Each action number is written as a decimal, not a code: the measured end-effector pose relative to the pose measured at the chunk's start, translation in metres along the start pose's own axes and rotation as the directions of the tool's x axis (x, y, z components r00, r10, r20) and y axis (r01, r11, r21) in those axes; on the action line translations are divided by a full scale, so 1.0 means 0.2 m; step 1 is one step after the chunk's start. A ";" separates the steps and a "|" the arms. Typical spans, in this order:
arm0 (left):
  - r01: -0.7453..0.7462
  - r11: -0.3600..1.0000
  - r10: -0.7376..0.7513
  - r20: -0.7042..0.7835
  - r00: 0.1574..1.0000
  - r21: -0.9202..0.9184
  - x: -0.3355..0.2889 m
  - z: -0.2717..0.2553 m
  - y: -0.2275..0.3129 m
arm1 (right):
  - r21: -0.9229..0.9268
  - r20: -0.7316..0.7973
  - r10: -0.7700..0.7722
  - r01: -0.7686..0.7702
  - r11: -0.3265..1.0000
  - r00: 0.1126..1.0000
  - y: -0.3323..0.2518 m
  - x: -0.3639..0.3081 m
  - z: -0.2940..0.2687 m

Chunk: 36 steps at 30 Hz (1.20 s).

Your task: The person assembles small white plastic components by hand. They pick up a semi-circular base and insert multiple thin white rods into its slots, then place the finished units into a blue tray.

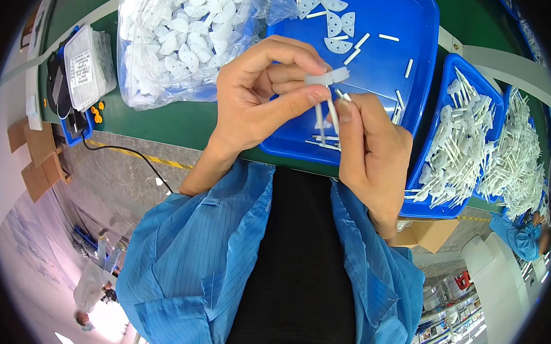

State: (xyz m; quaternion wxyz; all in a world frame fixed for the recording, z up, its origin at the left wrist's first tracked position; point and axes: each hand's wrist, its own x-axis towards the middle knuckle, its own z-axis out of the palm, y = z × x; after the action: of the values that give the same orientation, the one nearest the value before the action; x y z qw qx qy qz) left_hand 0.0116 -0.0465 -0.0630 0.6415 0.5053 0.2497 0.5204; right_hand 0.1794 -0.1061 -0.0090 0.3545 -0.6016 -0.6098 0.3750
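My left hand (257, 88) is closed, pinching a white translucent plastic piece (329, 77) between thumb and fingertips. Thin white rods (319, 121) hang down from that piece. Close beside it, my right hand (372, 145) pinches a short white rod (343, 95) between thumb and forefinger, its end near the plastic piece; whether the two touch I cannot tell. Both hands are above a blue tray (378, 66). In the tray lie several flat, fan-shaped white pieces with small holes (338, 45) and loose white rods (389, 37).
A clear bag (162, 96) full of white plastic pieces stands left of the tray. To the right, a blue bin (428, 206) holds assembled pieces with rods, with another pile (516, 152) beyond. A clear box (86, 68) and orange parts (97, 116) sit far left. Other people are in the background.
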 end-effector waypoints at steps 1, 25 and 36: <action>0.017 1.000 -0.017 -0.012 1.000 -0.022 0.00 0.02 0.00 | -0.003 -0.031 -0.002 0.002 1.000 1.000 0.00 0.00 0.02; -0.191 0.960 0.166 0.132 0.977 0.207 0.03 -0.04 0.05 | 0.101 -0.175 -0.219 0.239 0.966 0.960 0.07 -0.02 0.11; -0.284 0.925 0.267 0.100 0.958 0.253 0.02 0.02 0.07 | -0.067 -0.117 -0.489 0.484 0.872 0.864 0.14 0.03 0.06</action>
State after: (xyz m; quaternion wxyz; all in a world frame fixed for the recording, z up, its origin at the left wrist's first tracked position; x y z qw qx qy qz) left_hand 0.0111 -0.0446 -0.0484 0.4963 0.6328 0.2226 0.5510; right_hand 0.1812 -0.0999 -0.0396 0.4658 -0.4578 -0.7239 0.2224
